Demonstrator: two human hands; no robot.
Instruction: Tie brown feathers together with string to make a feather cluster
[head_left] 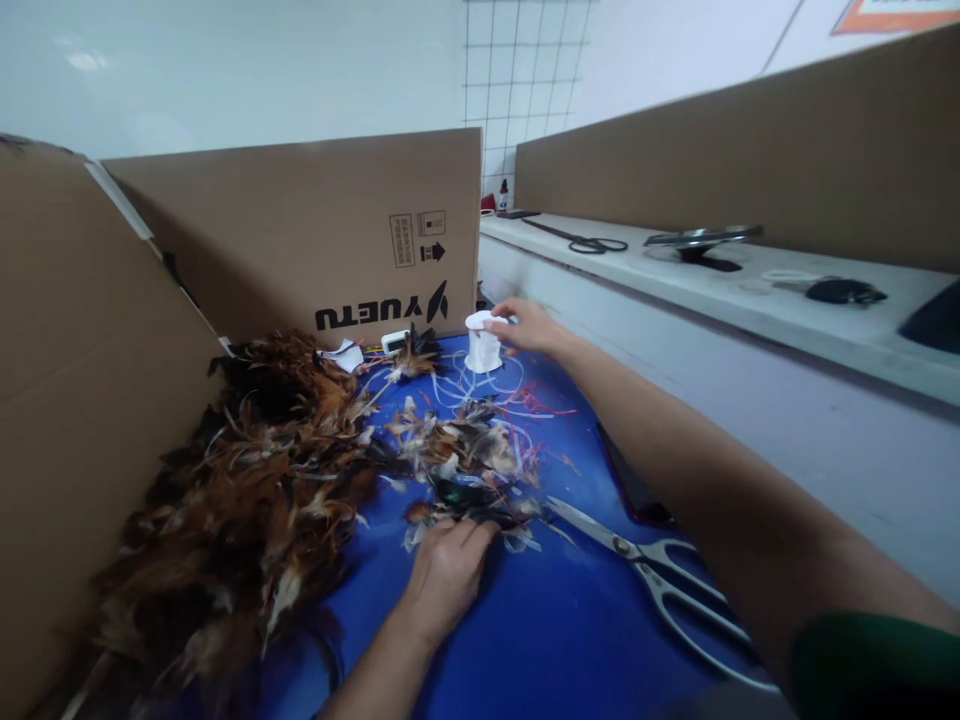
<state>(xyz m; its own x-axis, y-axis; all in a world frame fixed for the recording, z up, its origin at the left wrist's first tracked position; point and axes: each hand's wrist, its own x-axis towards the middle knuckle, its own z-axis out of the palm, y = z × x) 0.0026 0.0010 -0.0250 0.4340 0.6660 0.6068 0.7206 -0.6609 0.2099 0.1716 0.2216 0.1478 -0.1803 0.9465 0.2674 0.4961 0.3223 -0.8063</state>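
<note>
My right hand (521, 328) reaches to the far end of the blue surface, its thumb and fingers at the top of a white spool (484, 345) that stands upright. My left hand (448, 565) is nearer, its fingers curled down on dark feathers (465, 495) at the near edge of a small loose heap. What exactly lies between those fingertips is partly hidden. Brown, black and white feathers (457, 445) lie scattered beyond it. Clear thin strips (450, 390) and pinkish-red strings (536, 400) lie around the spool.
Large scissors (622, 546) lie partly open under my right forearm. A big pile of brown feathers (255, 490) fills the left side. Cardboard panels (300, 230) wall the left and back. On the white ledge (637, 262) at right are more scissors (592, 244).
</note>
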